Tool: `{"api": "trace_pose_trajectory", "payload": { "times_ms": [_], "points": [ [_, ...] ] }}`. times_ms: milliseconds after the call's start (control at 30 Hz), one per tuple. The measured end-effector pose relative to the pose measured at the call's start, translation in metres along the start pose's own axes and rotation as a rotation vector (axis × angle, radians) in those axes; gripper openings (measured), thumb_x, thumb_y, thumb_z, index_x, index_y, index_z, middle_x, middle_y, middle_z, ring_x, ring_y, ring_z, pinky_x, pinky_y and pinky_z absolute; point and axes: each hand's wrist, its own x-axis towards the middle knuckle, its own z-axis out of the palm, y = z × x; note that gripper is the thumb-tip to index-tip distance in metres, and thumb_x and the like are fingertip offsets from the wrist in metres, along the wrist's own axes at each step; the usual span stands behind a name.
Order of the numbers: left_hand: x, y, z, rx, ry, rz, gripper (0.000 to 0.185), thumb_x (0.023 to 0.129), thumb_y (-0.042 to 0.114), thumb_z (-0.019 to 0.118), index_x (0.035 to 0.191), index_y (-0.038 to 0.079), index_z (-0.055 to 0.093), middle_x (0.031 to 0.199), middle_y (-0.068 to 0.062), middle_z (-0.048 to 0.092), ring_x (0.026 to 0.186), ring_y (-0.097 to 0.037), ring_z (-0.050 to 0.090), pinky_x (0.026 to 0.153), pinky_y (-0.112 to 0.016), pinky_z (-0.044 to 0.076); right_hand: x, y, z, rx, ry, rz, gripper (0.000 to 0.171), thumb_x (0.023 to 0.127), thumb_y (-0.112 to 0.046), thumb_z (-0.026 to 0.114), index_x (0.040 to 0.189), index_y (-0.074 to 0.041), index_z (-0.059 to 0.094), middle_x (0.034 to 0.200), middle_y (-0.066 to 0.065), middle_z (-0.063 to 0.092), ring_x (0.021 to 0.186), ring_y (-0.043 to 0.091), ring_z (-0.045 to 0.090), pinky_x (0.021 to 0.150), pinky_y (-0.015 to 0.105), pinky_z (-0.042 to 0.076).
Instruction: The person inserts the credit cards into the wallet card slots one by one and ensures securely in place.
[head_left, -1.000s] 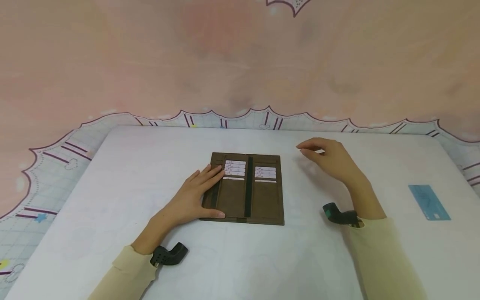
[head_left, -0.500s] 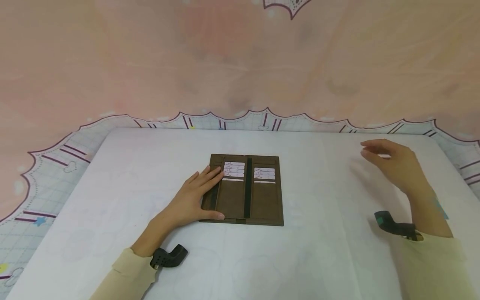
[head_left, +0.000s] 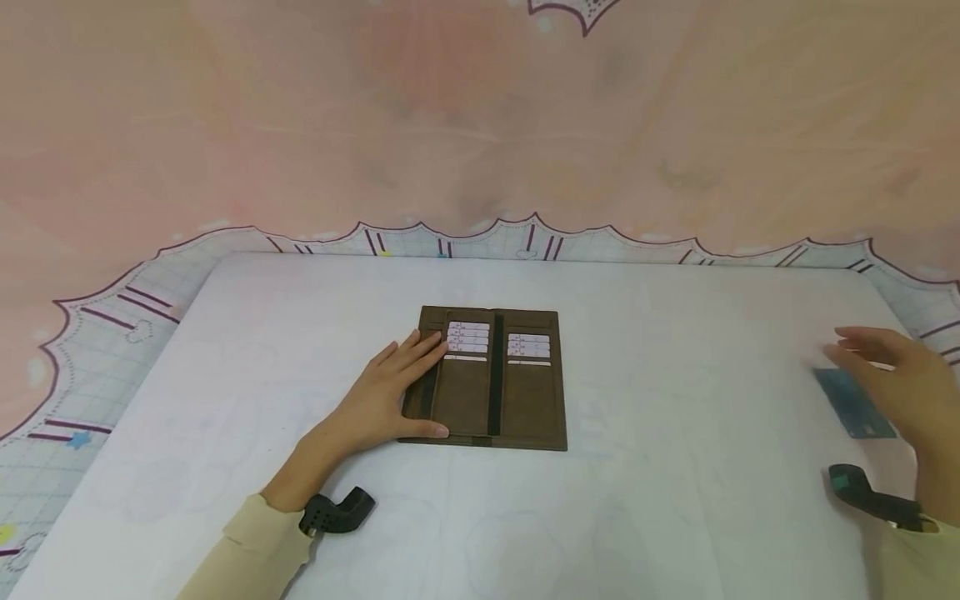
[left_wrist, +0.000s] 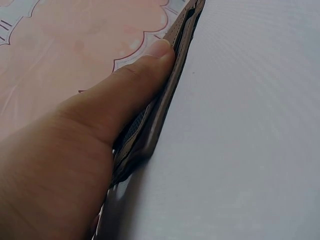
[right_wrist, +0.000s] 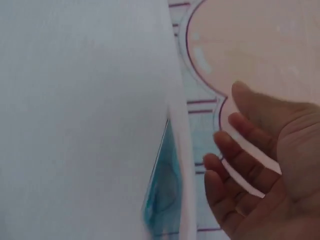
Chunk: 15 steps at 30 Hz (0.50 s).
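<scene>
Left hand [head_left: 382, 400] flat on open wallet [head_left: 491, 379] mid-bench, grip released; right hand [head_left: 896, 387] released over blue card [head_left: 855, 402] near right edge: best slid edgeward, then pinched thin-side.

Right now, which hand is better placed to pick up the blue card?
Likely the right hand: open, it hovers over the blue card. The left hand rests flat on the open wallet, far away.
</scene>
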Motion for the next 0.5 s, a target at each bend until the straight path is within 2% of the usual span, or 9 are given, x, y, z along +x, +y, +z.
{"api": "trace_pose_trajectory", "payload": {
  "times_ms": [133, 233, 433, 500],
  "points": [
    [-0.001, 0.000, 0.000, -0.002, -0.004, -0.002, 0.105, 0.071, 0.060, 0.075, 0.152, 0.013, 0.027, 0.157, -0.005, 0.022, 0.145, -0.027, 0.010, 0.116, -0.047, 0.006, -0.002, 0.020, 0.005, 0.038, -0.018, 0.081, 0.073, 0.093, -0.053, 0.052, 0.144, -0.001, 0.039, 0.136, 0.030, 0.039, 0.119, 0.052, 0.035, 0.086, 0.069, 0.035],
    [-0.001, 0.000, 0.000, 0.005, -0.001, -0.003, 0.105, 0.071, 0.060, 0.075, 0.152, 0.013, 0.027, 0.157, -0.005, 0.022, 0.145, -0.027, 0.010, 0.116, -0.047, 0.006, -0.005, 0.034, 0.007, 0.088, -0.021, 0.110, 0.074, 0.092, -0.052, 0.055, 0.146, -0.005, 0.038, 0.138, 0.029, 0.035, 0.120, 0.052, 0.033, 0.088, 0.068, 0.033],
    [0.001, 0.000, 0.000, 0.004, -0.009, -0.006, 0.106, 0.071, 0.060, 0.075, 0.153, 0.014, 0.026, 0.158, -0.004, 0.020, 0.145, -0.026, 0.009, 0.116, -0.045, 0.004, -0.010, 0.052, 0.009, 0.116, 0.057, 0.094, 0.069, 0.093, -0.044, 0.057, 0.150, -0.012, 0.034, 0.141, 0.031, 0.035, 0.123, 0.050, 0.029, 0.102, 0.068, 0.024],
    [0.001, -0.001, 0.000, 0.006, -0.012, 0.000, 0.105, 0.071, 0.060, 0.075, 0.152, 0.014, 0.026, 0.158, -0.005, 0.021, 0.145, -0.027, 0.009, 0.116, -0.046, 0.005, -0.012, 0.055, 0.010, 0.127, 0.049, 0.108, 0.071, 0.093, -0.045, 0.058, 0.150, -0.013, 0.032, 0.145, 0.030, 0.032, 0.128, 0.050, 0.028, 0.103, 0.067, 0.022]
  ]
}}
